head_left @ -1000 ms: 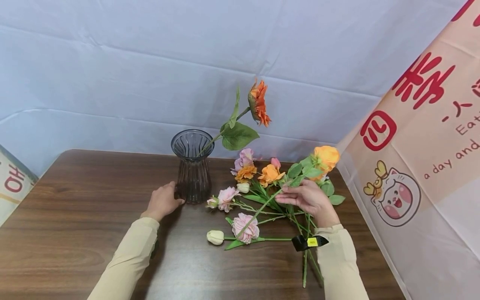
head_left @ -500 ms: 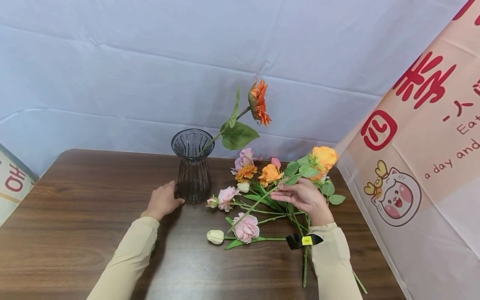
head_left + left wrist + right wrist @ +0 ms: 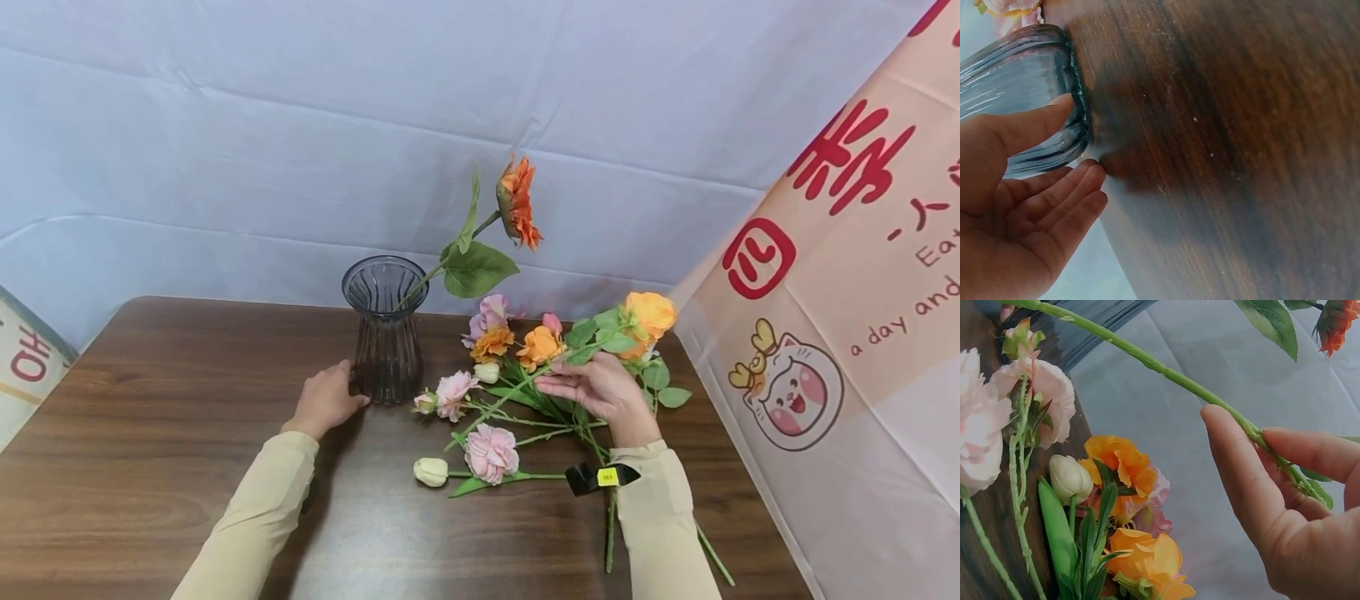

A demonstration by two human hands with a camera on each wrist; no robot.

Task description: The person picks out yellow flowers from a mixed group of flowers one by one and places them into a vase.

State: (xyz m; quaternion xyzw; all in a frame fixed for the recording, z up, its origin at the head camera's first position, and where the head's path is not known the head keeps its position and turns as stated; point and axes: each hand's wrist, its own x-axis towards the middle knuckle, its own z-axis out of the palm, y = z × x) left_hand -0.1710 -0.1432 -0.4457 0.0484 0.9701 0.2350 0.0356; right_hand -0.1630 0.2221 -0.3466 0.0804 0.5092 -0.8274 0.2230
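Observation:
A grey ribbed glass vase stands upright near the table's back edge. An orange flower leans out of it to the right. My left hand holds the vase low at its left side; in the left wrist view the thumb lies on the glass near the base, with the other fingers on its far side. Between thumb and fingers, my right hand pinches the green stem of a yellow-orange rose. The blossom points up and right, while the stem's lower end slants down-left over the loose flowers.
On the brown wooden table lie a pink flower, a white tulip, a smaller pink flower, an orange flower and a purple one, their stems crossing. Pale cloth hangs behind; a printed cloth is at right.
My right hand has moved slightly left with the rose, and its stem end has shifted up-left off the pink flower. My left hand and the vase have stayed put.

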